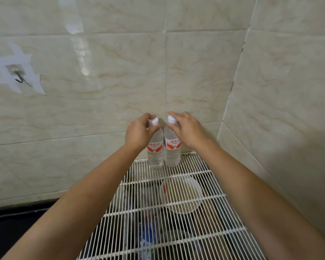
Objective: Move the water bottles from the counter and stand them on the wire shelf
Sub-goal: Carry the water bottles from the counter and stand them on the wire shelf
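White wire shelf, seen from above, ran toward a corner of cream marbled wall tile. Two clear water bottles stood upright at its far edge, close against the wall. The left bottle and the right bottle were side by side, so close that it was hard to tell whether they touched. Both had white caps and red and white labels.

Both arms reached forward. The left hand pinched the neck of the left bottle just under its cap, with the fingers curled narrowly around it and the thumb in front. The right hand mirrored it on the right bottle, with the fingers over the cap and the thumb pressed to the neck. Neither hand had let go.

Risks, as a judgement: the bottles were tall and narrow, and were held only at the top. Any sideways pull on release could have tipped one. Because they stood so close, one falling would likely have knocked over the other. The thin wires gave an uneven footing, so a base resting across a gap might have leaned. The shelf's back edge was also very near.

A round clear container showed blurrily through the wires below. A dark bench lay at lower left.
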`<state>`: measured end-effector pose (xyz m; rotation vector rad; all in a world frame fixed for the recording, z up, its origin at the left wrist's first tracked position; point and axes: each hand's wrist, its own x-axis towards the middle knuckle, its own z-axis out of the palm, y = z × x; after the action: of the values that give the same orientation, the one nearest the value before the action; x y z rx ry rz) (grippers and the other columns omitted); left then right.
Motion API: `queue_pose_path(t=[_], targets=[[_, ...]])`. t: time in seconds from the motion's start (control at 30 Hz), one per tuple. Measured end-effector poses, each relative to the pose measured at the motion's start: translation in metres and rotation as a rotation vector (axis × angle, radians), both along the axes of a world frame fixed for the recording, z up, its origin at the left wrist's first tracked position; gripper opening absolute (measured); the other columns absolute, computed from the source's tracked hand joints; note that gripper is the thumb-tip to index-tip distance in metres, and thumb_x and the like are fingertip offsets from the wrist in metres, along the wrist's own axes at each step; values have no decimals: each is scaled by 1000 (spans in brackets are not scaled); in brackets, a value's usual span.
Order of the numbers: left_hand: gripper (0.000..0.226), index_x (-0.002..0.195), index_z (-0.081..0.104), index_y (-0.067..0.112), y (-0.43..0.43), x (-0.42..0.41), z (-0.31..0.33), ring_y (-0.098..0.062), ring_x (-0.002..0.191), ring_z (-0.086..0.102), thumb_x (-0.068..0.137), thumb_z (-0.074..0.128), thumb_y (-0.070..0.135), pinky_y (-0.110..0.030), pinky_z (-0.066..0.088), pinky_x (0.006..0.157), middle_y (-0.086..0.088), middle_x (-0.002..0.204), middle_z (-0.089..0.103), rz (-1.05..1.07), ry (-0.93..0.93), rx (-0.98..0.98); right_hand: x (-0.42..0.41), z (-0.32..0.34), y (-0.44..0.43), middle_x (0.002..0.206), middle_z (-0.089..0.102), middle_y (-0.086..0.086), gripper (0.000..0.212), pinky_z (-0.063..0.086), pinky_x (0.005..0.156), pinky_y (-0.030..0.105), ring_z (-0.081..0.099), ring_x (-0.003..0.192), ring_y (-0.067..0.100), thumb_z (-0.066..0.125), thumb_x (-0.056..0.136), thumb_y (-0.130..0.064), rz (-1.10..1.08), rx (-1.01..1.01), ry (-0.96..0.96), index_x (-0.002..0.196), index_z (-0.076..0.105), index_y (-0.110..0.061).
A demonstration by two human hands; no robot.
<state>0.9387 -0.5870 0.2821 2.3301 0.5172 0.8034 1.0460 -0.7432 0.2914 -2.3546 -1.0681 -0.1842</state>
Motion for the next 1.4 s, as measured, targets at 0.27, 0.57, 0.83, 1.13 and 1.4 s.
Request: queue_pose_path(t=[0.27, 0.57, 0.83, 1.13, 1.4], targets=[[43, 127, 61, 17, -11, -6, 10, -31, 99, 70, 92, 71, 41, -45, 59, 79, -12, 109, 75, 92, 87, 52, -11, -2, 0, 131, 53, 10, 56, 43, 86, 33, 57, 116, 28, 51, 104, -43, -39, -8, 3, 156, 36, -31], [59, 152, 40, 21, -8, -57, 33, -33, 136, 49, 103, 43, 53, -48, 47, 101, -11, 151, 50, 145, 175, 402, -25, 27, -31, 149, 46, 13, 60, 48, 97, 44, 51, 130, 31, 38, 106, -51, 34, -133, -150, 160, 22, -30], [62, 154, 38, 11, -31, -176, -6, -35, 154, 20, 104, 37, 48, -55, 27, 120, -19, 165, 24, 378, 25, 581, -87, -30, -28, 166, 21, 19, 61, 22, 122, 52, 22, 152, 37, 40, 105, -47, 47, 254, -254, 158, 30, -18], [63, 147, 48, 4, -68, -367, -93, -42, 147, 34, 101, 40, 47, -61, 37, 111, -24, 159, 35, 724, 424, 446, -228, -150, 24, 170, -9, 10, 72, -5, 125, 46, -10, 157, 27, 29, 103, -57, 490, -30, -134, 163, 9, -23], [64, 147, 48, 5, -38, -525, -70, -42, 147, 34, 101, 38, 48, -60, 37, 111, -24, 159, 36, 999, 406, 404, -377, -129, 97, 170, 1, 15, 71, -2, 123, 46, -1, 157, 32, 33, 103, -57, 662, -57, -171, 161, 14, -20]])
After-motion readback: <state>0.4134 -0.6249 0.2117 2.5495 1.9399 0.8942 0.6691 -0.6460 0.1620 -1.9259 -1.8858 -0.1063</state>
